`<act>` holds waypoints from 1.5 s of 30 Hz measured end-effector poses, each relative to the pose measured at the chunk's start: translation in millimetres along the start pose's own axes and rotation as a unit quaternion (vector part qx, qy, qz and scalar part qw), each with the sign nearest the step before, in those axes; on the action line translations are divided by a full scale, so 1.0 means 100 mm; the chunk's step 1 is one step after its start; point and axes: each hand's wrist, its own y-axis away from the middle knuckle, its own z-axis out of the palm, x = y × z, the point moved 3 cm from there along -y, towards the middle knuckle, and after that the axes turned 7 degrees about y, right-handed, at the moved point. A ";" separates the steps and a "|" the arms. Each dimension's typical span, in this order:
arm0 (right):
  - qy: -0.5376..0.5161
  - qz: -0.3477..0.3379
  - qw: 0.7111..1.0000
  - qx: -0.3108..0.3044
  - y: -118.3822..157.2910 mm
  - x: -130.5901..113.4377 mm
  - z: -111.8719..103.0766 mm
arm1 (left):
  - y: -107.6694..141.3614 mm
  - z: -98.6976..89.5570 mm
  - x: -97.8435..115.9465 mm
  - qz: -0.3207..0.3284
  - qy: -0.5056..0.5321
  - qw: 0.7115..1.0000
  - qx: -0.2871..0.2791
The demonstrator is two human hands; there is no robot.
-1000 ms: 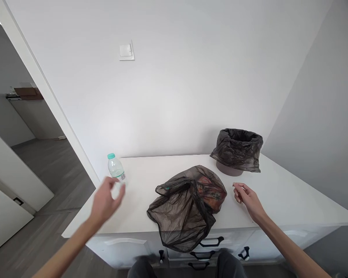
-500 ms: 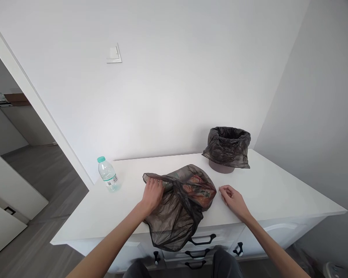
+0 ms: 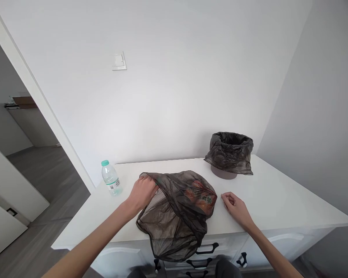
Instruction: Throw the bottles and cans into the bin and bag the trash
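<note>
A thin black plastic bag [image 3: 176, 208] lies across the front of the white countertop, its loose mouth draping over the edge. Through the film at its right end show red-orange wrappers with printing, their kind unclear. The fingers of my left hand [image 3: 143, 191] are closed on the rim of the bag's mouth, holding it up at the left. Just right of the bag's filled end, my right hand [image 3: 234, 208] rests by the counter surface, fingers curled together with nothing visible in them.
A clear plastic bottle [image 3: 111, 179] with a green cap stands on the left of the countertop [image 3: 272, 200]. At the back right is a small bin [image 3: 224, 173] lined with another black bag. Drawers with black handles [image 3: 207, 248] are below; a doorway opens at left.
My left hand has drawn the bag's rim left and toward me, covering more of the contents with film. My right hand stays beside the bag. The view has tilted slightly.
</note>
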 end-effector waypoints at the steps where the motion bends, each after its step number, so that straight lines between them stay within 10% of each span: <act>1: 0.003 0.002 1.000 0.000 0.01 0.01 0.00 | 0.06 -0.14 -0.01 -0.008 0.017 1.000 0.011; 9: 0.022 0.002 1.000 -0.003 0.05 0.08 0.04 | 0.71 -0.95 -0.14 -0.129 0.328 0.919 0.177; 17: 0.036 0.001 0.999 -0.005 0.07 0.09 0.08 | 1.58 -1.60 -0.99 -0.342 0.229 0.871 0.268; 24: 0.059 -0.002 0.998 0.005 0.06 0.11 0.09 | 1.42 -1.18 -1.69 -0.327 0.148 0.914 0.190; 35: 0.051 0.001 0.999 0.010 0.03 0.07 0.10 | 1.14 -0.78 -1.97 -0.329 0.169 0.912 0.177; 40: 0.096 -0.124 0.988 0.009 0.45 -0.68 0.18 | 1.14 -0.67 -2.02 -0.351 0.169 0.905 0.170; 45: 0.210 -0.368 0.901 -0.094 1.22 -1.36 0.50 | 1.39 -0.63 -1.85 -0.364 0.164 0.876 0.269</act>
